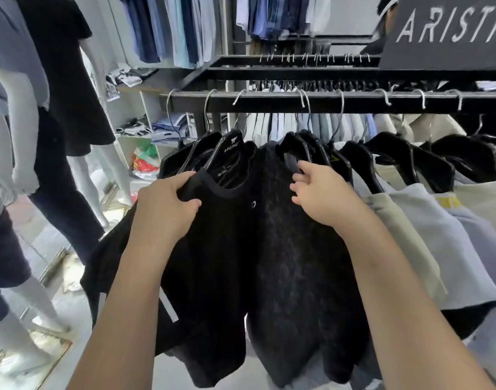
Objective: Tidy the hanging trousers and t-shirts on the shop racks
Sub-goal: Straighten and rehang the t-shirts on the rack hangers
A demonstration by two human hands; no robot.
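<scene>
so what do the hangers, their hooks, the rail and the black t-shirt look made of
Hangers: black moulded plastic by the look, smooth with a faint sheen and white print. Hooks: bare metal wire, silvery and glinting. Rail: probably painted metal, flat black square bar. Black t-shirt: soft knit fabric, matte, ribbed neckband; fibre cannot be told.

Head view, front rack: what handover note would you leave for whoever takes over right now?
Left hand: grips the black t-shirt at its shoulder.
Right hand: grips the textured dark t-shirt at its hanger shoulder.
Both hang on the front rail, close together.
Done: nothing plainly finished.
Left: space these two, then check the pale t-shirts on the right.
</scene>
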